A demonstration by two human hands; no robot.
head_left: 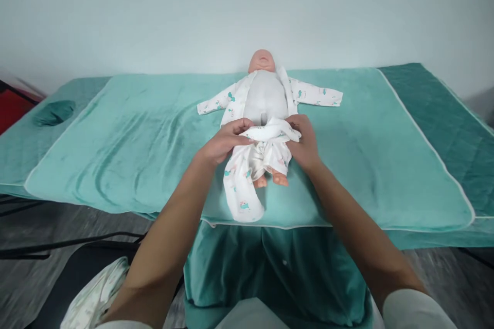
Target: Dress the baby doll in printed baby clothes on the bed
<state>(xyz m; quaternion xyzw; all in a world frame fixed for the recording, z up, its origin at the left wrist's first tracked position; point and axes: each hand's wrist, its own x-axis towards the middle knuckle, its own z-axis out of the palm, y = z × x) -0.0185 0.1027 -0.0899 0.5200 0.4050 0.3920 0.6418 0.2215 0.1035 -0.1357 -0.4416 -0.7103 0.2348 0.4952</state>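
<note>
A baby doll (262,60) lies on its back with its head toward the wall and its arms out in the sleeves of a white printed top (318,95). That top hangs open over a pale body. White printed baby pants (273,133) are bunched at the doll's hips. My left hand (227,139) pinches the pants' waistband at one side, and my right hand (304,141) grips it at the other. One pant leg (243,190) lies loose and flat; the doll's feet (279,177) show beside it.
The doll rests on a green plush cover (370,164) over a padded table with a face hole (54,113) at the left. A white wall (247,5) stands behind. At lower left, a printed cloth (96,293) lies on a dark seat (73,277).
</note>
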